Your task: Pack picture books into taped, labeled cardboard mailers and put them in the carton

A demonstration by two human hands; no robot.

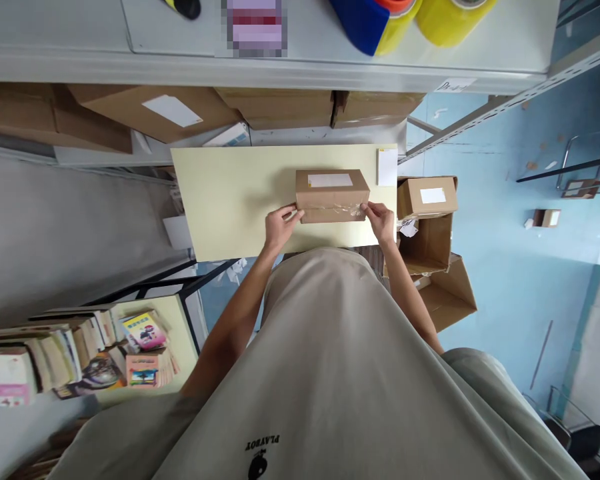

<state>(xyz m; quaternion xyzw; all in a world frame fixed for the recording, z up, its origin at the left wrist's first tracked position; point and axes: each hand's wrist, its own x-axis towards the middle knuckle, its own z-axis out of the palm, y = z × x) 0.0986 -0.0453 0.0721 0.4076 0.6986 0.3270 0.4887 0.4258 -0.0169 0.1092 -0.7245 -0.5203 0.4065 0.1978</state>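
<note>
A brown cardboard box (325, 199) with a white label (330, 180) on its top rests on the pale yellow tabletop (230, 200). Clear tape (349, 209) runs along the side that faces me and looks wrinkled toward the right. My left hand (280, 227) pinches the box's left near corner between thumb and fingers. At the opposite end, my right hand (379, 220) has its thumb and fingertips closed on the right near corner, where the tape ends. Whether the right fingertips hold tape or only the box, I cannot tell.
A white pad of labels (387, 167) lies at the table's back right. Tape rolls (443, 20) stand on the grey shelf (330, 73) above, with larger cartons (285, 107) beneath. Open cartons (430, 240) are stacked right of the table. Books (143, 330) fill a side table at left.
</note>
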